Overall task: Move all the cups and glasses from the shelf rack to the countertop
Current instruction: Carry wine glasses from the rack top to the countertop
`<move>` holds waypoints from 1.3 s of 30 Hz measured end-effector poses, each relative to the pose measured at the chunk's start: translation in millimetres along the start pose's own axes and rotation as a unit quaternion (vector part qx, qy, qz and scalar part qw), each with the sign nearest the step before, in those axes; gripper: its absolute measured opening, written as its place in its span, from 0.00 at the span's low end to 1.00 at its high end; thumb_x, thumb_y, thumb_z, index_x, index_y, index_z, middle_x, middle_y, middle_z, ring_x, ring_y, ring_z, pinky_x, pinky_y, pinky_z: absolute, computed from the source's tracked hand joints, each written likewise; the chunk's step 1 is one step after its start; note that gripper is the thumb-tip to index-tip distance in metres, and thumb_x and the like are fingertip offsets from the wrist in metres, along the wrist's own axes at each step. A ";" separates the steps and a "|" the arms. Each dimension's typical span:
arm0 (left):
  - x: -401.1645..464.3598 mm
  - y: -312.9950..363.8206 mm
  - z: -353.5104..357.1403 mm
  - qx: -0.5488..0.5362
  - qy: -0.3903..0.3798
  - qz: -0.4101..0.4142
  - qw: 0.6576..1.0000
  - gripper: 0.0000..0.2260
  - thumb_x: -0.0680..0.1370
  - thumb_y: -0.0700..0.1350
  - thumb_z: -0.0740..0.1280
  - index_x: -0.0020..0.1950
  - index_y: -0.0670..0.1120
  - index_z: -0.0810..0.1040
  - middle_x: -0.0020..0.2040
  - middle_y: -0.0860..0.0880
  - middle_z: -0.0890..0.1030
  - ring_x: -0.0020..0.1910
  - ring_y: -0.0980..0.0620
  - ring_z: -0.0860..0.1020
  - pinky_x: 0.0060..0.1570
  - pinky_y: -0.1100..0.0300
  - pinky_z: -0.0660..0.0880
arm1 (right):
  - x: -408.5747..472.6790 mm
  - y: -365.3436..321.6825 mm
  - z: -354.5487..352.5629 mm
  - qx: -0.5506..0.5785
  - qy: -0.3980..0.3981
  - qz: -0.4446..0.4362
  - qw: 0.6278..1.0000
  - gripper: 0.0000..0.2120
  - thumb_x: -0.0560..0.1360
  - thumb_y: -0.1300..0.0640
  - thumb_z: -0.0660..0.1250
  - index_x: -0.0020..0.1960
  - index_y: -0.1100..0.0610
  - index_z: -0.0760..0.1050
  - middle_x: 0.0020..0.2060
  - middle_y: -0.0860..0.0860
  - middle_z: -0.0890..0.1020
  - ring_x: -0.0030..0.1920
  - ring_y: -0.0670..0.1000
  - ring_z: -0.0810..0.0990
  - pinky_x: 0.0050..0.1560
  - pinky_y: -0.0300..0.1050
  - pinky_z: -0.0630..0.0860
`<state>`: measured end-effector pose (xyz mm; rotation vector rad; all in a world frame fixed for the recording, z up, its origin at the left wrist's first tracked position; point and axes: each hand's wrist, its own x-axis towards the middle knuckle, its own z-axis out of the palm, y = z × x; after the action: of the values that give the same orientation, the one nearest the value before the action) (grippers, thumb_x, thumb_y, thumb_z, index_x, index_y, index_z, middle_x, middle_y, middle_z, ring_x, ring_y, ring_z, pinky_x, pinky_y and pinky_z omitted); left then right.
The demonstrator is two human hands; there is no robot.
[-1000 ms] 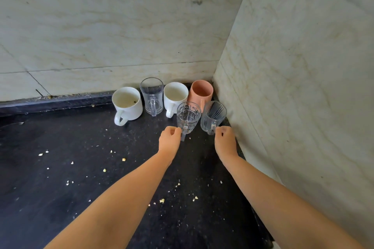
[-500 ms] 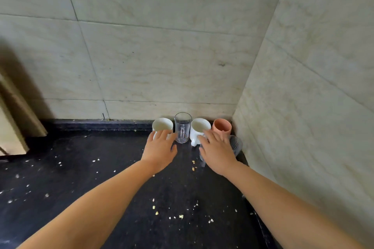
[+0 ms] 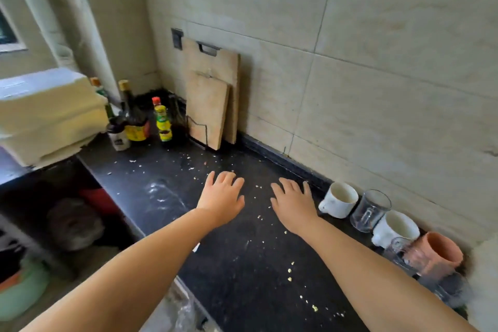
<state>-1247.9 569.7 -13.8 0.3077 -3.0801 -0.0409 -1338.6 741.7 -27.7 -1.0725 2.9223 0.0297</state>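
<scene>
Cups (image 3: 340, 199) line the wall, the rightmost glasses (image 3: 398, 250) blurred; both hands (image 3: 222, 197) hover spread, empty.

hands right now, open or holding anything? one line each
Left hand: open, fingers spread, holding nothing.
Right hand: open, fingers spread, holding nothing.

Right of the right hand (image 3: 293, 203), 2 glass cups (image 3: 398, 250) by the orange cup (image 3: 436, 253) blur together; far left of the left hand (image 3: 222, 197), bottle labels (image 3: 136, 132) are unreadable
</scene>
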 end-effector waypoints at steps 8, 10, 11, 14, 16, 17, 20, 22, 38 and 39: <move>-153.6 -99.2 5.4 0.003 -0.024 -0.228 0.973 0.20 0.79 0.52 0.56 0.70 0.47 0.67 0.71 0.46 0.69 0.73 0.46 0.63 0.73 0.44 0.52 | 4.3 -139.5 8.0 -0.030 -0.025 -0.205 0.978 0.20 0.82 0.51 0.51 0.73 0.55 0.60 0.74 0.54 0.61 0.75 0.54 0.59 0.75 0.60 0.51; -196.4 -119.6 1.9 -0.004 -0.016 -0.284 0.959 0.20 0.79 0.52 0.57 0.70 0.46 0.68 0.69 0.46 0.70 0.72 0.45 0.64 0.74 0.44 0.53 | -0.4 -180.1 6.9 -0.036 -0.019 -0.258 0.965 0.20 0.83 0.51 0.49 0.73 0.55 0.60 0.74 0.54 0.62 0.75 0.54 0.59 0.75 0.59 0.53; -212.5 -127.3 1.9 -0.005 -0.013 -0.305 0.952 0.21 0.79 0.52 0.57 0.70 0.47 0.68 0.69 0.46 0.70 0.72 0.45 0.64 0.74 0.44 0.53 | -3.7 -196.6 4.9 -0.031 -0.021 -0.275 0.961 0.21 0.83 0.50 0.49 0.73 0.55 0.60 0.74 0.54 0.61 0.75 0.54 0.59 0.75 0.59 0.53; -277.2 -151.7 -2.9 -0.012 -0.001 -0.380 0.925 0.21 0.79 0.54 0.57 0.70 0.47 0.69 0.69 0.46 0.70 0.72 0.46 0.64 0.74 0.44 0.53 | -23.0 -263.4 4.0 -0.013 -0.011 -0.342 0.939 0.20 0.83 0.49 0.48 0.72 0.55 0.62 0.74 0.53 0.63 0.75 0.54 0.60 0.75 0.59 0.53; -320.5 -164.7 -5.7 -0.016 0.005 -0.426 0.905 0.21 0.79 0.54 0.57 0.69 0.46 0.69 0.69 0.45 0.70 0.72 0.45 0.64 0.73 0.45 0.53 | -42.1 -307.3 3.3 -0.005 -0.006 -0.387 0.922 0.20 0.82 0.49 0.49 0.71 0.54 0.63 0.73 0.53 0.65 0.74 0.54 0.62 0.74 0.58 0.53; -352.8 -173.7 -6.1 -0.015 0.003 -0.455 0.891 0.21 0.79 0.54 0.57 0.69 0.47 0.69 0.69 0.45 0.70 0.72 0.46 0.64 0.73 0.45 0.53 | -57.8 -338.8 3.9 -0.002 -0.005 -0.414 0.910 0.20 0.82 0.49 0.49 0.71 0.54 0.64 0.73 0.53 0.65 0.73 0.54 0.62 0.74 0.58 0.53; -407.9 -191.0 -5.3 -0.016 0.000 -0.494 0.869 0.21 0.79 0.55 0.56 0.69 0.47 0.69 0.68 0.45 0.71 0.71 0.46 0.65 0.73 0.46 0.55 | -87.9 -394.4 7.2 0.008 -0.010 -0.455 0.890 0.20 0.82 0.49 0.51 0.71 0.55 0.65 0.73 0.54 0.65 0.74 0.54 0.63 0.75 0.59 0.54; -445.0 -202.3 -6.7 -0.020 -0.002 -0.511 0.859 0.21 0.79 0.55 0.55 0.69 0.47 0.69 0.69 0.45 0.71 0.71 0.46 0.65 0.73 0.45 0.54 | -109.7 -431.5 8.8 0.005 -0.007 -0.475 0.880 0.20 0.82 0.49 0.52 0.71 0.55 0.66 0.73 0.54 0.65 0.73 0.54 0.63 0.74 0.59 0.53; -717.4 -339.0 -54.9 -0.008 -0.005 -0.631 0.776 0.20 0.80 0.55 0.55 0.70 0.49 0.68 0.68 0.46 0.72 0.70 0.47 0.67 0.73 0.44 0.57 | -266.5 -745.7 -7.9 0.037 -0.017 -0.550 0.834 0.19 0.81 0.48 0.51 0.68 0.54 0.67 0.69 0.53 0.69 0.69 0.56 0.68 0.71 0.57 0.58; -723.1 -348.8 -57.6 -0.002 0.001 -0.634 0.773 0.20 0.80 0.55 0.55 0.69 0.49 0.68 0.67 0.46 0.72 0.70 0.47 0.67 0.73 0.44 0.58 | -269.3 -760.1 -10.5 0.044 -0.020 -0.551 0.833 0.19 0.81 0.48 0.51 0.68 0.54 0.68 0.68 0.53 0.70 0.68 0.56 0.69 0.71 0.57 0.60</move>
<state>-468.3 370.0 1.9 2.2094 -2.2031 -0.0842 -641.9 335.9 -14.4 -2.4451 1.8015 -0.1031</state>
